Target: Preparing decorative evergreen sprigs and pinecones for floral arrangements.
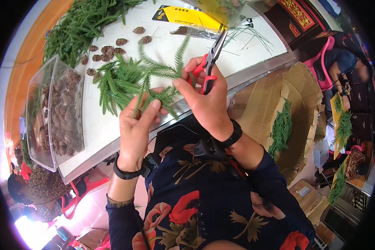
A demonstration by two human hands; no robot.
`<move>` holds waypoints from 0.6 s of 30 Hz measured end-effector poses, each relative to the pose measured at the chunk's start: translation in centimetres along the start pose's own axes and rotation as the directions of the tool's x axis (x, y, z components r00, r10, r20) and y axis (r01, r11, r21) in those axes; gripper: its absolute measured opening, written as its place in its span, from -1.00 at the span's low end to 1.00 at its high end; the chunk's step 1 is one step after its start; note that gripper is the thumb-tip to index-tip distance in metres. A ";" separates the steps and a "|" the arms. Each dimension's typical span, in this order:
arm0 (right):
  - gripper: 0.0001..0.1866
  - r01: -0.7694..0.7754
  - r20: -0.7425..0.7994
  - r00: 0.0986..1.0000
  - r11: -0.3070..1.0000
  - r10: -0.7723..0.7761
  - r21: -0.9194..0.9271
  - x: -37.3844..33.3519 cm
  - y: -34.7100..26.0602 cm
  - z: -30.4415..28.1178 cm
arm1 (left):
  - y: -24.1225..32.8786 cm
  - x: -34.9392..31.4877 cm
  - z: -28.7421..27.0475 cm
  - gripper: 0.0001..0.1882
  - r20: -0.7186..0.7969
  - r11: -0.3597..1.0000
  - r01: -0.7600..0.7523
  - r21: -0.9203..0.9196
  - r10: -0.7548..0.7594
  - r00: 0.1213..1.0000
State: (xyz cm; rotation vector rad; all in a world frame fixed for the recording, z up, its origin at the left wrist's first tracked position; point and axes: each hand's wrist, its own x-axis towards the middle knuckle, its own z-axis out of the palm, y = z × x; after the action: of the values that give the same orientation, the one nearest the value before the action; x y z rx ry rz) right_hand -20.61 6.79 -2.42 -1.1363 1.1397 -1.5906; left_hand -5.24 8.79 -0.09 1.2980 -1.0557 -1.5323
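My left hand [134,121] pinches an artificial pine sprig [167,96] between thumb and fingers, above the near edge of the white table. Long-nosed pliers [215,53] with red handles rest in my right hand [210,102], their jaws pointing up and away. The thumb and fingertips of that same hand also meet at the sprig's upper part, where a frond is slightly blurred. Just beyond my left hand lies a small heap of green pine sprigs [116,81]. Several loose pine cones [107,53] are scattered behind it.
At the left a clear plastic box [54,160] holds many pine cones. A large mound of greenery [81,29] covers the far left. Thin green wires [252,36] lie by a yellow-black package [183,16]. An open cardboard box [302,89] stands at the right; other people sit on both sides.
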 end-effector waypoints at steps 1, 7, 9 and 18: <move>-0.73 -0.036 0.031 0.999 0.999 0.037 -0.008 -0.2 -0.1 -0.2 | 0.0 0.2 -0.2 -0.68 -0.001 1.000 -0.004 0.000 0.004 1.000; -0.71 -0.149 0.169 0.973 0.987 0.156 -0.052 -1.2 -0.2 -1.7 | -0.5 1.1 -2.0 -0.70 -0.089 0.983 -0.183 -0.030 0.179 0.980; -0.71 -0.111 0.147 0.982 0.992 0.118 -0.055 -0.1 -0.7 -2.5 | -0.4 1.1 -2.7 -0.69 -0.087 0.983 -0.185 -0.009 0.184 0.979; -0.75 0.021 0.345 0.937 0.977 0.055 -0.212 1.7 -1.6 -1.7 | 1.6 0.9 -2.6 -0.79 0.001 0.963 -0.193 0.185 0.196 0.981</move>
State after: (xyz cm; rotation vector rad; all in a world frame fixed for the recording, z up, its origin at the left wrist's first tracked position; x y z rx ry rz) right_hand -22.85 5.90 -0.84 -1.4781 1.0914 -1.2080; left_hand -2.64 7.27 0.93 1.2864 -1.2997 -1.2983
